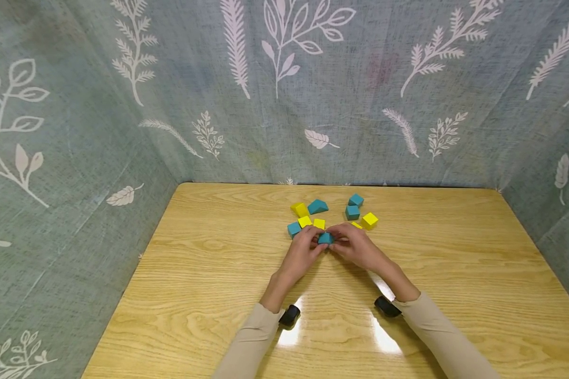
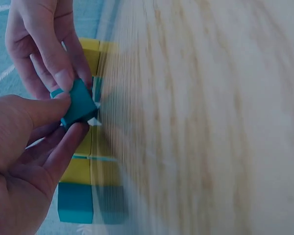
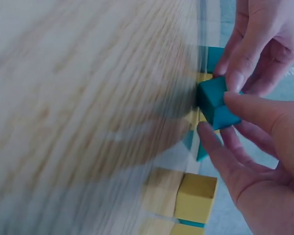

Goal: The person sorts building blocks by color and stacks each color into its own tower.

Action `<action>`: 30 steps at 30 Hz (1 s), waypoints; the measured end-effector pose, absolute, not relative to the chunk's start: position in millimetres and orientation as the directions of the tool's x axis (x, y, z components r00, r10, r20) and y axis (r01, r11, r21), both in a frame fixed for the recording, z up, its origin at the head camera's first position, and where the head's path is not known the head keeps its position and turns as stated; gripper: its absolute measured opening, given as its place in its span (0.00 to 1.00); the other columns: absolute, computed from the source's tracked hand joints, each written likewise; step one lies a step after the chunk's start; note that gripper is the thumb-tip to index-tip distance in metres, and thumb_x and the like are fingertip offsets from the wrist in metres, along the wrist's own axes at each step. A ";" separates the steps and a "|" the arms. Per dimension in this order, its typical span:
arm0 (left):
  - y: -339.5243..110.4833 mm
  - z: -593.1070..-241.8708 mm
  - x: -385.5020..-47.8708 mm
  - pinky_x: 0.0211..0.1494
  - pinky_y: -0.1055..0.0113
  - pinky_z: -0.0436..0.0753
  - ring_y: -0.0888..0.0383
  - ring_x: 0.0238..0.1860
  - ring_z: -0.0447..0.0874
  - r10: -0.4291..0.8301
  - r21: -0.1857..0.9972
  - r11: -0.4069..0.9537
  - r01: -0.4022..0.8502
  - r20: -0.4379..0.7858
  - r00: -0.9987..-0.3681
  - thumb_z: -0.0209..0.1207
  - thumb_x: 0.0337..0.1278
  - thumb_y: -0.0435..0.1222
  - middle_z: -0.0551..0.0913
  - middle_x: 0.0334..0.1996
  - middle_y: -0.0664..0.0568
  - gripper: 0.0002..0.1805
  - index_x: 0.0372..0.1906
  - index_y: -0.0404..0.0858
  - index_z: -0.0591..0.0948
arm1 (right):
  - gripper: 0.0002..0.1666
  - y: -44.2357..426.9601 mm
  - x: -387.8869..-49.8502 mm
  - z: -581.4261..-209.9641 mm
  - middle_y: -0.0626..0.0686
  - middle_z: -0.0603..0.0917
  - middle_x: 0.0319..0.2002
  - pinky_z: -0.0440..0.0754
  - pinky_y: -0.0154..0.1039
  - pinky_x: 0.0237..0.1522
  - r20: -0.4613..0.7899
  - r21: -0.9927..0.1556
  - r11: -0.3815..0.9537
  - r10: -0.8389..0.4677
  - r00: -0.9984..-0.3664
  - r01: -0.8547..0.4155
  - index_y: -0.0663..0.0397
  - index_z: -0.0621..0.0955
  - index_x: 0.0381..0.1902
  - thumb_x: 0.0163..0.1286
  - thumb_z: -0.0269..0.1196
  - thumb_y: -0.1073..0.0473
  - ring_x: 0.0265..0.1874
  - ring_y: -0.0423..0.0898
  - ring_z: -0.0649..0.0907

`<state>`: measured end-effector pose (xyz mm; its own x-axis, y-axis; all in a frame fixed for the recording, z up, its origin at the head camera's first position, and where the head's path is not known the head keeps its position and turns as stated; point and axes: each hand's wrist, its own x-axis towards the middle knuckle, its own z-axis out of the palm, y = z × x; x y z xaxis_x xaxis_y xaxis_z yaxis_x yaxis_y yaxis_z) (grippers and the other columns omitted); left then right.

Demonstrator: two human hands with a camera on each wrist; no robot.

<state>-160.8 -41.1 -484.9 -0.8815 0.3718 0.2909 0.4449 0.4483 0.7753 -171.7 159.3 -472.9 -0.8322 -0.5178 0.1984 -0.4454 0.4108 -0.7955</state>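
A small blue block (image 1: 325, 239) is between my two hands, over the middle of the table. In the left wrist view the same blue block (image 2: 79, 104) sits tilted, its edges partly covered by fingers. My left hand (image 1: 303, 251) pinches it from the left with thumb and fingers. From the other side my right hand (image 1: 359, 249) also pinches it, and the right wrist view shows the right thumb on the block (image 3: 213, 98). Whether the block touches the tabletop, I cannot tell. Just beyond the hands lie yellow cubes (image 1: 319, 223) and a blue cube (image 1: 293, 229).
Behind the hands are a yellow wedge-like block (image 1: 300, 209) and a blue sloped block (image 1: 318, 206). To the right stand two blue cubes (image 1: 353, 212) and a yellow cube (image 1: 370, 221); another yellow block is partly hidden. A patterned cloth (image 1: 265, 142) surrounds the wooden table (image 1: 208, 263).
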 end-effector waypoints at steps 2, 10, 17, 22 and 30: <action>-42.8 -483.4 -159.9 0.50 0.69 0.86 0.45 0.49 0.85 0.380 0.800 0.437 0.412 0.251 -0.890 0.64 0.65 0.25 0.79 0.53 0.36 0.18 0.58 0.25 0.79 | 0.21 159.6 -171.5 -471.8 0.66 0.77 0.52 0.85 0.51 0.54 0.187 -0.796 0.412 -0.528 -0.828 -0.443 0.73 0.78 0.61 0.70 0.64 0.75 0.53 0.63 0.83; -49.8 -483.7 -157.5 0.51 0.68 0.85 0.45 0.51 0.83 0.410 0.826 0.411 0.385 0.210 -0.887 0.64 0.66 0.25 0.79 0.52 0.37 0.18 0.58 0.26 0.78 | 0.21 157.7 -169.4 -469.3 0.65 0.81 0.54 0.85 0.48 0.54 0.111 -0.822 0.431 -0.519 -0.848 -0.372 0.71 0.79 0.57 0.67 0.67 0.75 0.53 0.62 0.84; -55.8 -483.5 -154.5 0.51 0.67 0.85 0.48 0.48 0.84 0.431 0.830 0.415 0.372 0.180 -0.884 0.66 0.64 0.25 0.81 0.49 0.40 0.16 0.54 0.28 0.79 | 0.19 155.5 -165.7 -470.9 0.62 0.83 0.53 0.84 0.44 0.56 0.038 -0.872 0.399 -0.521 -0.853 -0.283 0.66 0.80 0.56 0.67 0.68 0.74 0.55 0.59 0.84; -60.3 -483.8 -149.7 0.52 0.65 0.86 0.48 0.48 0.84 0.442 0.836 0.409 0.365 0.169 -0.881 0.66 0.63 0.24 0.82 0.47 0.41 0.14 0.52 0.28 0.79 | 0.19 154.9 -160.6 -472.4 0.63 0.82 0.54 0.84 0.44 0.55 0.059 -0.890 0.350 -0.550 -0.833 -0.294 0.67 0.81 0.55 0.67 0.68 0.74 0.56 0.61 0.84; -71.0 -483.6 -137.4 0.53 0.61 0.86 0.50 0.49 0.85 0.460 0.841 0.394 0.372 0.170 -0.872 0.66 0.63 0.24 0.84 0.48 0.42 0.15 0.54 0.28 0.80 | 0.18 150.0 -150.4 -476.5 0.64 0.82 0.53 0.84 0.42 0.55 0.069 -0.918 0.287 -0.564 -0.823 -0.274 0.68 0.81 0.55 0.67 0.69 0.72 0.55 0.61 0.84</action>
<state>-137.4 -71.0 -483.6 -0.8716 0.4600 0.1696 0.3715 0.3941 0.8406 -150.4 150.0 -476.5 -0.8227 -0.5642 0.0692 -0.2739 0.2868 -0.9180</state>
